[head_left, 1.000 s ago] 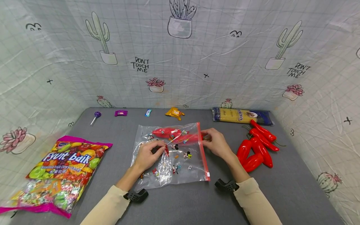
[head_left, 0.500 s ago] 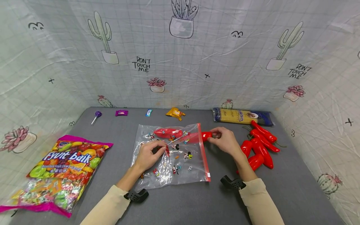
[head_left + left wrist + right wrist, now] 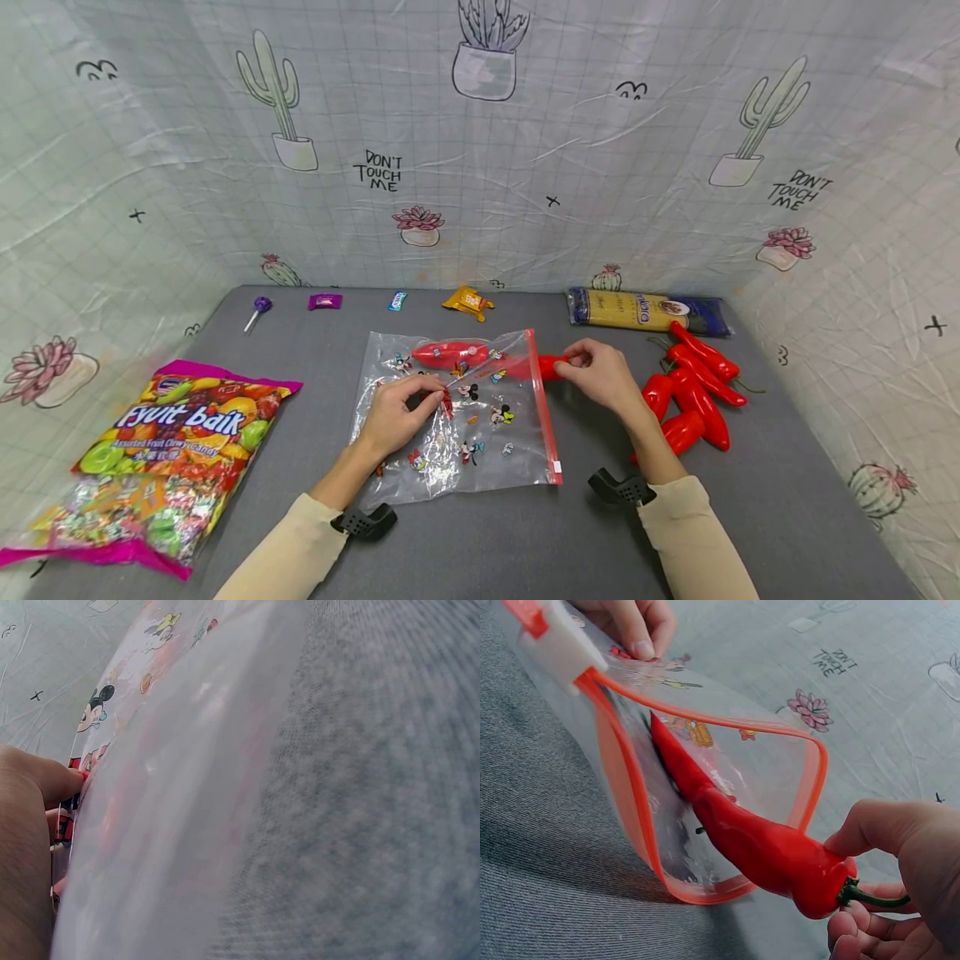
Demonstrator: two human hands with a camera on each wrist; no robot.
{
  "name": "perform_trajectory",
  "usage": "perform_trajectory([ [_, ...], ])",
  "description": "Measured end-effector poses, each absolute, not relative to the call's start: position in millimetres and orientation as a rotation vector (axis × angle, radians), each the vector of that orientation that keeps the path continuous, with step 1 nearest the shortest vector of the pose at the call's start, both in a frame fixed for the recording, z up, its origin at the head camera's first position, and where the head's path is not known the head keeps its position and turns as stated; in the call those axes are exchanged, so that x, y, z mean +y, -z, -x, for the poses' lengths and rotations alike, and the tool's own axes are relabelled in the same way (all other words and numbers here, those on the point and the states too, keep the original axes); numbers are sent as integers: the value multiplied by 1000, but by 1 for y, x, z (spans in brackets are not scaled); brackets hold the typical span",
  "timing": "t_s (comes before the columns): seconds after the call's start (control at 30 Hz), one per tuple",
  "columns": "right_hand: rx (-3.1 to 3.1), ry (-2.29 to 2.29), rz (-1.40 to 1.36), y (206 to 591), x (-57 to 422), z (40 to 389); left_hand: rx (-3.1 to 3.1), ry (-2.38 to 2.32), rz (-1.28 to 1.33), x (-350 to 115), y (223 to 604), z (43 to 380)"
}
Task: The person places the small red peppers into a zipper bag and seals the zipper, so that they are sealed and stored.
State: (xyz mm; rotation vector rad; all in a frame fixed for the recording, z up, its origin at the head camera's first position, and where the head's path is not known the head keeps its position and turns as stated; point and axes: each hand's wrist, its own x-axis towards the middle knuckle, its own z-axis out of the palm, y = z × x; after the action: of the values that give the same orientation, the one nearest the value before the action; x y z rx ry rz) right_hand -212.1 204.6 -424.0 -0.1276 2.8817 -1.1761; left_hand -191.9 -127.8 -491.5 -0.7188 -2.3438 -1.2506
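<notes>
A clear zip bag (image 3: 487, 462) with cartoon prints and a red zip edge lies on the grey table, its mouth facing right. My left hand (image 3: 397, 410) pinches the bag's upper film near the middle. My right hand (image 3: 598, 377) holds a red chili pepper (image 3: 757, 844) by its green-stemmed end, between thumb and fingers. In the right wrist view, the pepper's pointed end is inside the open mouth, while its thick end is outside. Another red pepper (image 3: 450, 355) shows through the film along the bag's far side. The left wrist view has the left hand (image 3: 30, 825) against the film.
Several red peppers (image 3: 693, 396) are piled at the right, near a yellow and blue packet (image 3: 637, 308). A large candy bag (image 3: 172, 433) lies at the left. Along the back are a lollipop (image 3: 261, 305), a purple sweet (image 3: 325, 301), a small blue sweet (image 3: 397, 300) and an orange packet (image 3: 468, 302).
My right hand has moved right, away from the bag's mouth, drawing the pepper's thick end out past the zip edge. My left hand keeps its place on the film.
</notes>
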Motion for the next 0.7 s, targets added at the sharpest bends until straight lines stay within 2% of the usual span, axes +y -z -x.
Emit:
perform_trajectory([
  [0.7,2813,1333,124,438,190,212,-2351,1254,722,-129,492,193],
])
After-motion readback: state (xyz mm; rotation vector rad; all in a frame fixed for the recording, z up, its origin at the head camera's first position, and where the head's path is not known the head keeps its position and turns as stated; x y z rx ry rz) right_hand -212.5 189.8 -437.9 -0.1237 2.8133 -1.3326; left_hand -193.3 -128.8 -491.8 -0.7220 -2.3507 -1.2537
